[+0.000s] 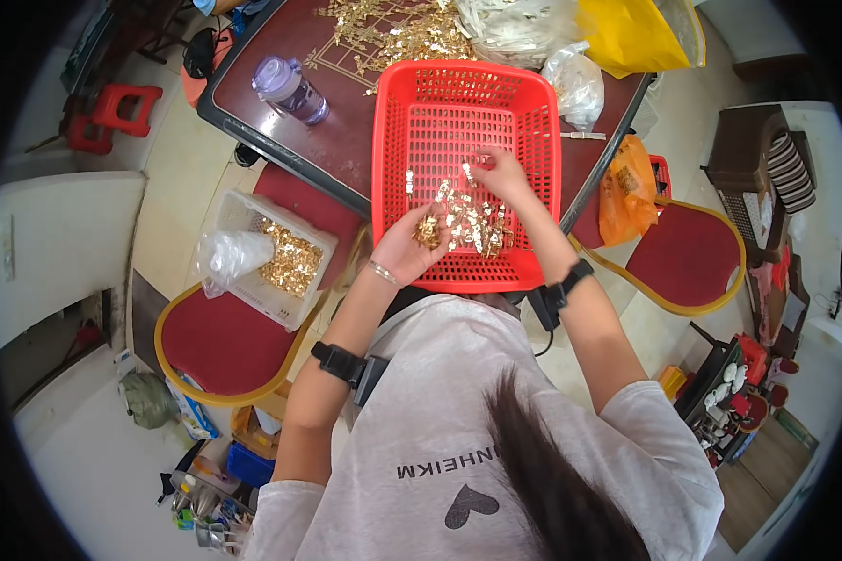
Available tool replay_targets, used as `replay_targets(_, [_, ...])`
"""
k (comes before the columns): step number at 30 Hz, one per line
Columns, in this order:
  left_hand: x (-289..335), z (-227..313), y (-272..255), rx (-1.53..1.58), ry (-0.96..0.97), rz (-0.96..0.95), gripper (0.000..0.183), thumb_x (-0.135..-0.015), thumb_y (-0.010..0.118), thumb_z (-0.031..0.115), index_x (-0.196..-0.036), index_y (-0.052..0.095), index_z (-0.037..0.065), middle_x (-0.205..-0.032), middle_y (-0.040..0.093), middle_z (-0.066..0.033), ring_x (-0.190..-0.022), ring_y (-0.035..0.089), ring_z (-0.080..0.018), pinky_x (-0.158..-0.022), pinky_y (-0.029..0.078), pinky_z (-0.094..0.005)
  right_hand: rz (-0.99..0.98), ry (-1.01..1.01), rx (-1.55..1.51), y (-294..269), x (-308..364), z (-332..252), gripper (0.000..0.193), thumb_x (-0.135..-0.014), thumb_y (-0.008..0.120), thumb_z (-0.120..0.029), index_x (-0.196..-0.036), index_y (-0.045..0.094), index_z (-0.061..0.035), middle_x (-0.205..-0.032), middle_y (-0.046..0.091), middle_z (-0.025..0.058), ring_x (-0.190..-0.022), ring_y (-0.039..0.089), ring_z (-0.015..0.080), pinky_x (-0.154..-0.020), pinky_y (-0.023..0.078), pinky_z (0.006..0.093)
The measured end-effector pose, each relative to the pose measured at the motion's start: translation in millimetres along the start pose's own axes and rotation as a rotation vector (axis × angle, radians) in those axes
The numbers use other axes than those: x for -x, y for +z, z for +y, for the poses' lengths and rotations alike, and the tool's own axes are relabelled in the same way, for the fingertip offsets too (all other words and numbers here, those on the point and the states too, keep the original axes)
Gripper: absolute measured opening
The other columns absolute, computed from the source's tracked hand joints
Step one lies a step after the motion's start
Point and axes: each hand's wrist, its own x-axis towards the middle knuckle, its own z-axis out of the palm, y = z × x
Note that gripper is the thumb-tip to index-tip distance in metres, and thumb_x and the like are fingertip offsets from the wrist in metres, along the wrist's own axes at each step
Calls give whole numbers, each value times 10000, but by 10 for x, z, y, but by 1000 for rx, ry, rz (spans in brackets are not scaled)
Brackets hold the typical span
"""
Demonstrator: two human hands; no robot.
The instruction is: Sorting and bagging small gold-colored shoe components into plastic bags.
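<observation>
A red plastic basket (548, 187) with slotted walls rests on the table edge in front of me. Small shiny gold pieces (482, 224) lie heaped in its near half; their exact kind is too small to make out. Over the basket's near left side, my left hand (407, 248) is curled around several of these gold pieces, some showing at its fingers. My right hand (503, 178) reaches in from the right, fingertips pinched together at a small gold piece just above the heap. One more gold piece hangs against the basket's left wall.
More gold pieces (421, 42) spread over the dark red table (346, 150). A purple bottle (292, 91), clear plastic bags (573, 86) and a yellow bag (641, 35) stand there. Left, a white basket (316, 271) of gold pieces sits by red chairs; right, an orange bag (627, 196).
</observation>
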Motion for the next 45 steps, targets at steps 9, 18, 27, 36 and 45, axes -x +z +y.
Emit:
replay_targets(9, [288, 56, -107, 67, 111, 68, 183, -939, 487, 203, -934, 567, 38, -866, 585, -68, -841, 578, -182, -782, 526, -304, 145, -140, 458, 709, -142, -24, 446, -616, 732, -67, -1018, 539, -62, -931, 573, 166, -874, 596, 331, -744, 489, 392])
replay_targets(18, [110, 36, -52, 10, 188, 157, 187, -951, 451, 196, -1031, 519, 42, -972, 581, -98, -973, 575, -246, -907, 492, -366, -105, 168, -490, 126, -35, -238, 279, -740, 647, 14, -1014, 603, 40, -838, 655, 93, -700, 629, 123, -647, 532, 261])
replay_targets(27, [-65, 43, 47, 2, 113, -11, 181, -939, 477, 208, -1024, 534, 58, -979, 594, -95, -939, 586, -234, -841, 515, -348, -335, -49, -411, -194, 644, -1014, 327, -778, 663, -79, -1093, 616, -1, -878, 659, 74, -822, 631, 145, -705, 515, 276])
replay_targets(36, [264, 123, -52, 192, 87, 82, 147, -914, 519, 183, -907, 605, 64, -886, 612, -63, -822, 597, -198, -699, 539, -287, 77, -581, 688, 335, 496, 308, 282, -667, 718, -126, -904, 589, -40, -839, 551, 149, -824, 591, 328, -763, 491, 415])
replay_targets(45, [229, 74, -56, 138, 117, 101, 155, -924, 497, 183, -925, 590, 59, -939, 624, -85, -882, 613, -221, -778, 547, -319, -181, 144, -399, -157, 421, 124, 111, -794, 649, -30, -892, 638, 22, -811, 654, 107, -653, 628, 137, -568, 521, 257])
